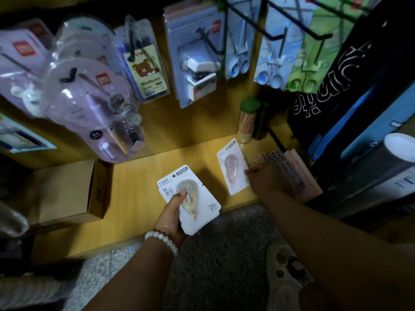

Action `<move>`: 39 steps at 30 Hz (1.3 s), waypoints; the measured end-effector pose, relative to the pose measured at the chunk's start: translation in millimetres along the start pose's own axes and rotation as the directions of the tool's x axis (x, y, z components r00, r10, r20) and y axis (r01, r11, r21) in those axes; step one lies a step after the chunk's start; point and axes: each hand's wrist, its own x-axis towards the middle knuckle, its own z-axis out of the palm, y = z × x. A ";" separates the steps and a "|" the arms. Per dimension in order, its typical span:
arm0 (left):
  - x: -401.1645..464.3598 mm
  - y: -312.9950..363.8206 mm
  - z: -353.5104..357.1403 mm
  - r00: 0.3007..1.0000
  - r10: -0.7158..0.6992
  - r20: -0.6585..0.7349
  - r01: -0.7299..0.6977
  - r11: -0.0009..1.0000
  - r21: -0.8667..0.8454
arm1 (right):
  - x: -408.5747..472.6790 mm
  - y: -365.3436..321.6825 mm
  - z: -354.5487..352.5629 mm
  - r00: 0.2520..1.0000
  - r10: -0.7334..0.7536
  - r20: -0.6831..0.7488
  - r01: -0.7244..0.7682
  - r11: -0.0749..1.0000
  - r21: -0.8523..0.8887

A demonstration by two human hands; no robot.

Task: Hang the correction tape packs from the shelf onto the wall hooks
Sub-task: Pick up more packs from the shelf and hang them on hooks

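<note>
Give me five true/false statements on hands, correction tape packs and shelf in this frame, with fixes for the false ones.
1. The left hand holds correction tape packs. True.
2. The right hand is raised to a wall hook. False: it is low at the shelf, touching the pink pack lying there.
3. A cardboard box sits on the shelf left of the held packs. True.
4. The pink pack already hangs on a hook. False: it lies flat on the shelf.
5. A beaded bracelet is on the right wrist. False: it is on the left wrist.
</note>
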 end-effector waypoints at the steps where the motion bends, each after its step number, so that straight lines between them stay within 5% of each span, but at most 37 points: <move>1: -3.8 1.8 0.7 1.000 0.009 -0.005 -0.009 1.000 0.000 | -3.4 -6.2 -2.1 1.000 -0.012 0.004 0.012 0.998 0.056; 9: -39.1 16.0 8.1 0.995 0.082 -0.061 -0.079 0.996 0.051 | -41.3 -45.8 -30.0 0.990 -0.070 0.122 0.005 0.885 0.465; 19: -89.0 18.3 19.5 0.988 0.122 -0.099 -0.114 0.989 0.090 | -105.5 -66.2 -78.5 0.963 -0.165 0.213 0.018 0.828 0.561; 30: -149.5 23.5 66.4 0.961 0.211 0.179 -0.221 0.975 0.036 | -165.9 -69.6 -116.0 0.907 -0.294 0.300 0.118 0.864 0.489; 39: -186.9 39.1 108.4 0.895 0.335 0.295 -0.390 0.908 0.152 | -194.2 -98.9 -154.9 0.867 -0.419 0.271 0.149 0.735 0.661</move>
